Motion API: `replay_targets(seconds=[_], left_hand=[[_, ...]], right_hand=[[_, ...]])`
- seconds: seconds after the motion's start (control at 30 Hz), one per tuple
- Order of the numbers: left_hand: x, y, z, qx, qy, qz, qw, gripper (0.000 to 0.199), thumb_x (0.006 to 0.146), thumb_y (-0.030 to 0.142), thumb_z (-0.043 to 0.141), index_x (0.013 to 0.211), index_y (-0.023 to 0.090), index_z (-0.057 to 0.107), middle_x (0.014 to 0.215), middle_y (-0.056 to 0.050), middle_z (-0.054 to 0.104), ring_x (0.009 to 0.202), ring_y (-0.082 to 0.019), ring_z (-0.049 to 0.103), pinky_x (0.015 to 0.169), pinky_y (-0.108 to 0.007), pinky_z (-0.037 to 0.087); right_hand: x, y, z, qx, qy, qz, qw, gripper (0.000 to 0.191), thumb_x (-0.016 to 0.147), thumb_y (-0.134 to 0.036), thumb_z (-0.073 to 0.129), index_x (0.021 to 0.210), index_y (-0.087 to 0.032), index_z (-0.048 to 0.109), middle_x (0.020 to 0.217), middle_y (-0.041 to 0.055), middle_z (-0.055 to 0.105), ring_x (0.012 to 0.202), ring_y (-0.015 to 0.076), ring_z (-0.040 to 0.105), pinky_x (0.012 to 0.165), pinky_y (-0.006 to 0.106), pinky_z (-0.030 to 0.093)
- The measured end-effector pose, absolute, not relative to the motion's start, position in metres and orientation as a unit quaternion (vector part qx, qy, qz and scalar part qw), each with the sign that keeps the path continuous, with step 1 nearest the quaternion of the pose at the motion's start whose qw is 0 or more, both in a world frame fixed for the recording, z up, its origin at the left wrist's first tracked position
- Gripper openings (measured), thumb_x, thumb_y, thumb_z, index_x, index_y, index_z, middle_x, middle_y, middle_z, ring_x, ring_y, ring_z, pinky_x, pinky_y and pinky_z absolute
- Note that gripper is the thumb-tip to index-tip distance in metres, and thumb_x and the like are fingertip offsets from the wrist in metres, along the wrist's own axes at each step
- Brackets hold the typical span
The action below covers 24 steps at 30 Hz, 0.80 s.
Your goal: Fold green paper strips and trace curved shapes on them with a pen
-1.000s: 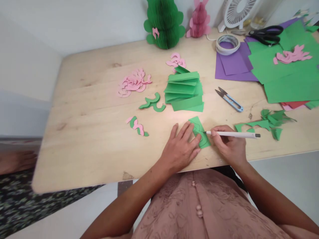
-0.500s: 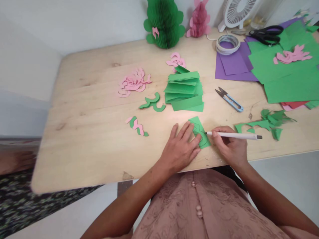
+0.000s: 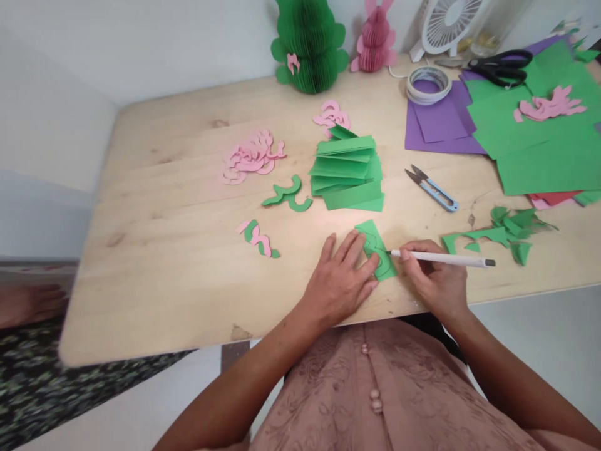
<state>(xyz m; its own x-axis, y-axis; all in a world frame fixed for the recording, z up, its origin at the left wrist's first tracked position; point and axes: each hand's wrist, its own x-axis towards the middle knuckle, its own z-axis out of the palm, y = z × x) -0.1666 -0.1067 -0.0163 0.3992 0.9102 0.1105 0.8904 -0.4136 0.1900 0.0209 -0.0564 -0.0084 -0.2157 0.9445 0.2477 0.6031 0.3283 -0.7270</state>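
A small green paper rectangle [image 3: 385, 268] with curved pen lines lies near the table's front edge. My left hand [image 3: 339, 277] rests on its left side, fingers spread and pressing it flat. In my right hand [image 3: 436, 275] is a white pen [image 3: 451, 257], its tip touching the paper's right part. Beyond the paper sits a pile of folded green strips [image 3: 346, 172]. Curved green cutouts [image 3: 290, 193] and a pink-and-green twisted piece [image 3: 258, 238] lie to the left of it, near a heap of pink cutouts [image 3: 253, 156].
Blue thread snips [image 3: 434, 190], green scraps [image 3: 514, 228], a tape roll [image 3: 429, 85], black scissors [image 3: 502, 67], purple sheets [image 3: 444, 119] and green sheets [image 3: 539, 150] are on the right. Green and pink honeycomb figures [image 3: 310, 47] and a fan [image 3: 451, 25] stand behind. Another person's hand [image 3: 32, 304] shows far left.
The pen and my right hand have shifted very slightly. My left hand and the green paper stay in place.
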Motion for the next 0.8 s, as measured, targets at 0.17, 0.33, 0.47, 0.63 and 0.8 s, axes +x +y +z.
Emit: replay_targets(seconds=[0.17, 0.33, 0.47, 0.63, 0.8], left_hand=[[-0.1667, -0.1064, -0.0164, 0.835, 0.539, 0.102, 0.049, 0.039, 0.094, 0.04, 0.05, 0.126, 0.02, 0.055, 0.141, -0.019, 0.048, 0.138, -0.033, 0.038, 0.109, -0.057, 0.032], [-0.1668, -0.106, -0.0166, 0.835, 0.538, 0.102, 0.048, 0.039, 0.094, 0.041, 0.05, 0.126, 0.02, 0.055, 0.142, -0.02, 0.047, 0.138, -0.033, 0.038, 0.109, -0.057, 0.032], [-0.1668, -0.1064, -0.0168, 0.835, 0.539, 0.099, 0.046, 0.039, 0.093, 0.041, 0.051, 0.127, 0.021, 0.055, 0.142, -0.019, 0.047, 0.138, -0.033, 0.037, 0.11, -0.057, 0.031], [-0.1667, -0.1067, -0.0175, 0.835, 0.539, 0.1, 0.045, 0.038, 0.094, 0.041, 0.05, 0.126, 0.021, 0.055, 0.143, -0.019, 0.046, 0.139, -0.033, 0.036, 0.11, -0.057, 0.03], [-0.1666, -0.1065, -0.0176, 0.836, 0.538, 0.1, 0.046, 0.038, 0.094, 0.04, 0.05, 0.126, 0.021, 0.055, 0.143, -0.019, 0.046, 0.138, -0.033, 0.037, 0.11, -0.057, 0.03]], right_hand=[[0.0215, -0.0574, -0.0085, -0.525, -0.737, 0.247, 0.345, 0.014, 0.087, -0.03, 0.059, 0.078, -0.021, 0.065, 0.07, 0.0001, 0.067, 0.058, 0.012, 0.059, 0.052, 0.022, 0.047], [0.0225, -0.0581, -0.01, -0.533, -0.735, 0.245, 0.341, 0.016, 0.087, -0.032, 0.059, 0.079, -0.02, 0.066, 0.069, -0.0003, 0.066, 0.055, 0.0115, 0.058, 0.051, 0.022, 0.046], [0.0231, -0.059, -0.0106, -0.527, -0.737, 0.241, 0.349, 0.014, 0.087, -0.031, 0.059, 0.079, -0.021, 0.066, 0.07, -0.0004, 0.066, 0.056, 0.0112, 0.058, 0.051, 0.022, 0.046], [0.0235, -0.0602, -0.0101, -0.53, -0.734, 0.239, 0.35, 0.014, 0.086, -0.031, 0.06, 0.078, -0.021, 0.066, 0.07, 0.0, 0.067, 0.058, 0.0122, 0.06, 0.052, 0.022, 0.047], [0.0237, -0.0606, -0.0091, -0.536, -0.733, 0.234, 0.347, 0.015, 0.086, -0.032, 0.06, 0.078, -0.021, 0.066, 0.069, -0.0002, 0.066, 0.055, 0.0117, 0.058, 0.05, 0.022, 0.046]])
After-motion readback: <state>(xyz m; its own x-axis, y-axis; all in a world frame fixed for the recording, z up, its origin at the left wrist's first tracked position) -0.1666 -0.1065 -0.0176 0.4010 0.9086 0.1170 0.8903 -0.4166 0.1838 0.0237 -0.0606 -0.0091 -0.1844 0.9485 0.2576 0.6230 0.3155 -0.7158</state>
